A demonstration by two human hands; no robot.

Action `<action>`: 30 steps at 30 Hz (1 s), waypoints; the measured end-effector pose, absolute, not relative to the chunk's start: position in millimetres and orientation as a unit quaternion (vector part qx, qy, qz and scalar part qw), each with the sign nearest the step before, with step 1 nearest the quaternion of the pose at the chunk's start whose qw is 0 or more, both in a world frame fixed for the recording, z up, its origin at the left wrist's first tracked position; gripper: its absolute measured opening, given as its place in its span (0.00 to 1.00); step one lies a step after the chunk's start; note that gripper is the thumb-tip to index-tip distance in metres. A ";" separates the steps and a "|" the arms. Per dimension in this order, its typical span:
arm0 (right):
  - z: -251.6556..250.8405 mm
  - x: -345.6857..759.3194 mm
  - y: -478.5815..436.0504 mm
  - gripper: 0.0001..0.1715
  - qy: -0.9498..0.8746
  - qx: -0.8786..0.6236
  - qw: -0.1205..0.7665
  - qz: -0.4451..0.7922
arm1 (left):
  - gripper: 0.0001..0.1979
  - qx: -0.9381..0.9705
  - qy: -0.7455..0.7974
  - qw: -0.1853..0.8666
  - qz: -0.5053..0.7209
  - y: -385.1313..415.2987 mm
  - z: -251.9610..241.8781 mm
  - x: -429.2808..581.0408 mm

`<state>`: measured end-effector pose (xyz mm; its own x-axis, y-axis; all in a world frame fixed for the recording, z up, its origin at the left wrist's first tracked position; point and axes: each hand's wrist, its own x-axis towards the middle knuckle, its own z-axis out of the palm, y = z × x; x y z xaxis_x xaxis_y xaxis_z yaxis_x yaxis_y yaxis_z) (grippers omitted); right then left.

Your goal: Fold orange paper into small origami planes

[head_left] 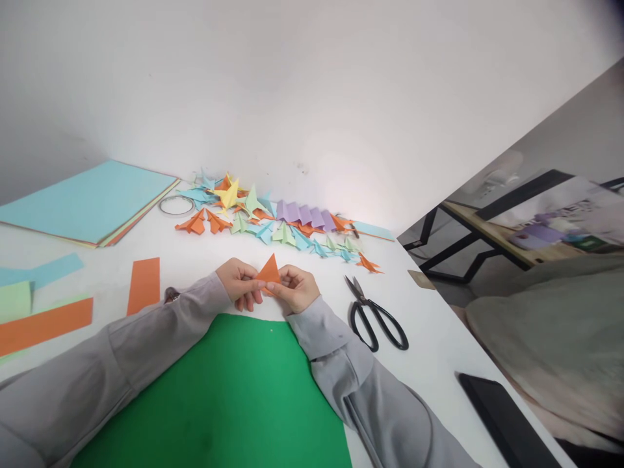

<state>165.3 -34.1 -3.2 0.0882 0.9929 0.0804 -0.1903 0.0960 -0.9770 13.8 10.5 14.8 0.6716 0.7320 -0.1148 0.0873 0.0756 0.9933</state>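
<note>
Between my two hands is a small orange piece of folded paper point(270, 268), its pointed tip facing away from me. My left hand point(240, 283) pinches its lower left side with thumb and fingers. On the lower right side, my right hand point(296, 286) grips it the same way, the thumb lying across the front. Both hands are just above the far edge of a green sheet point(229, 390). Beyond them lies a row of folded paper shapes point(283, 233) in orange, green, blue and yellow, with a pleated purple paper piece point(305, 215) among them.
Black-handled scissors point(373, 315) lie right of my hands, a black flat device point(504, 422) nearer the right edge. At left are an orange strip point(144, 286), other paper strips point(49, 325), a stack of coloured sheets point(92, 201) and a metal ring point(176, 206). A person point(546, 338) is at far right.
</note>
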 end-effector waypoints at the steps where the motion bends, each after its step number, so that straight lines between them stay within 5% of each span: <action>1: -3.0 165.2 -34.1 0.18 -0.450 -0.445 0.588 0.504 | 0.16 0.636 0.324 0.656 0.245 10.6 14.1 14.0; 30: 6.0 161.9 -32.2 0.21 -0.449 -0.495 0.546 0.505 | 0.13 0.598 0.375 0.652 0.275 10.1 24.5 19.2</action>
